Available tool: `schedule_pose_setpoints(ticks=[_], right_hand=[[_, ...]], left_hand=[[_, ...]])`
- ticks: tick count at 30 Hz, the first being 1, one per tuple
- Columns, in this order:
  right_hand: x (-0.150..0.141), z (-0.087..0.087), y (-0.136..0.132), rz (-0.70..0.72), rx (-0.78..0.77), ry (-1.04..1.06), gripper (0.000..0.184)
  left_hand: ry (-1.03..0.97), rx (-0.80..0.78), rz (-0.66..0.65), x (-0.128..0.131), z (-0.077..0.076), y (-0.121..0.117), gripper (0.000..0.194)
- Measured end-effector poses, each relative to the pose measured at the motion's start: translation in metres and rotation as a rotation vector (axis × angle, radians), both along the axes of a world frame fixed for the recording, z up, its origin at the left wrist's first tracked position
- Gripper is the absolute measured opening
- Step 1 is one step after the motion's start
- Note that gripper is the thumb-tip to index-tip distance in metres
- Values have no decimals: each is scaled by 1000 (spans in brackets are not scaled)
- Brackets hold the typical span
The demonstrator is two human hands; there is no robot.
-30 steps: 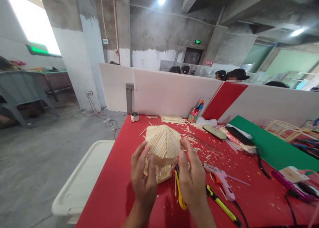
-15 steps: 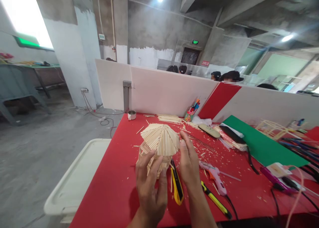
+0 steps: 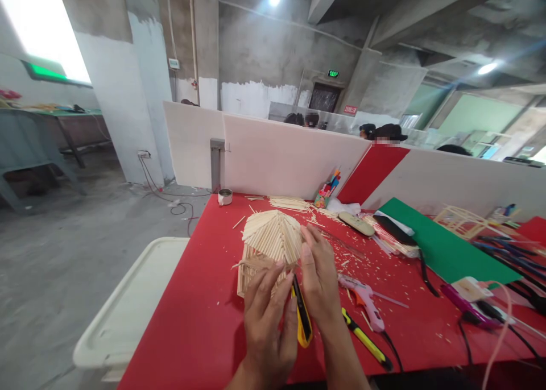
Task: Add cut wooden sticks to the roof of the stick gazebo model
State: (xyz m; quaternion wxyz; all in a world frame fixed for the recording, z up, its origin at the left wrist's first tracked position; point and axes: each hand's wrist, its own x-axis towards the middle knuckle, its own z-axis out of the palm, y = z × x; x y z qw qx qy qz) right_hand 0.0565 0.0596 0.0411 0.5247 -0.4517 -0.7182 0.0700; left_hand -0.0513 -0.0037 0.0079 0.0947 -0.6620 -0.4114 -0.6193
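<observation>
A small model house of thin wooden sticks (image 3: 268,243), with a peaked roof, stands on the red table (image 3: 200,322). My left hand (image 3: 268,316) is in front of it, its fingers stretched up against the house's near wall and roof edge. To the right, my right hand (image 3: 318,276) presses its fingers, held close together, on the right edge of the roof. Between my hands a yellow and black utility knife (image 3: 302,319) lies on the table.
A pink glue gun (image 3: 362,299) and a second yellow-black knife (image 3: 364,339) lie right of my hands. Loose sticks, a green board (image 3: 443,248), cables and a stick frame (image 3: 463,219) fill the right side. A white tray (image 3: 136,305) sits left of the table. People sit behind the white partition (image 3: 290,157).
My left hand has shifted from the house's left side to its front. The right hand has closed in on the roof's right edge. The house has turned a little.
</observation>
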Motion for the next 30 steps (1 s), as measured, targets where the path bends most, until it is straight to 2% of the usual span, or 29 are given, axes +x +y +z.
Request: schedule_pose_setpoints(ticks=[3, 6, 9, 11, 14, 17, 23, 30], right_hand=[[1, 2, -5, -3, 61, 6, 37], [0, 5, -9, -8, 101, -19, 35], [-1, 4, -8, -22, 68, -34, 36], [-2, 1, -7, -27, 53, -36, 36], [-3, -2, -6, -37, 54, -52, 38], [-5, -2, -5, -53, 46, -57, 39], [-6, -4, 11, -81, -26, -86, 45], [-4, -7, 11, -60, -48, 19, 43]], left_hand=[[-8, 12, 5, 0, 1, -2, 49], [-68, 33, 100, -5, 3, -1, 45], [-121, 3, 212, -17, 8, 10, 44], [-132, -29, 242, -26, 11, 21, 45], [-115, -73, 171, -36, 14, 31, 47], [-107, -87, 107, -36, 13, 29, 46], [-22, -13, 104, -20, 6, 8, 49], [26, 2, 111, -14, 4, 4, 49]])
